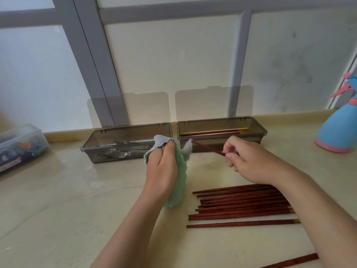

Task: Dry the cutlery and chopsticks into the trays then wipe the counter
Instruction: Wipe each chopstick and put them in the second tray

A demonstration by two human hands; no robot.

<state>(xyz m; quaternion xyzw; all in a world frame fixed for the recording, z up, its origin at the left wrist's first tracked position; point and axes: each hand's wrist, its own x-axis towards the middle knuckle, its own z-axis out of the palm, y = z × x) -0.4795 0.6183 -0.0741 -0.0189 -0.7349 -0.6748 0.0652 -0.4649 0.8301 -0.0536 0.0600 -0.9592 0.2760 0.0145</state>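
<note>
1. Between the two hands, just short of the trays, one chopstick (208, 148) runs slantwise. Its far tip is buried in the cloth (177, 190), and its near end is pinched by the thumb and curled fingers of the right hand (249, 161).
2. The left hand (162, 163) is clenched round the green-and-grey cloth, bunching it over the tip. The loose tail hangs down to the counter (77, 209).
3. At twelve o'clock from the right hand stands the chopstick tray (258, 130), lid up, with a few sticks lying lengthwise inside. At eleven o'clock from the left hand, the cutlery tray (88, 146) holds forks (123, 151).
4. At five o'clock from the left hand, a pile of chopsticks (241, 202) lies on the counter, probably not yet dried. A stray one (293, 261) lies at the frame's five o'clock edge.
5. The stick looks light, stiff and thin, and probably slick while wet. A firm pinch near one end should steady it while the soft, limp cloth wraps the shaft and slides along it.
6. A spray bottle (336, 128) stands at three o'clock and a plastic box (19, 144) at nine o'clock.
</note>
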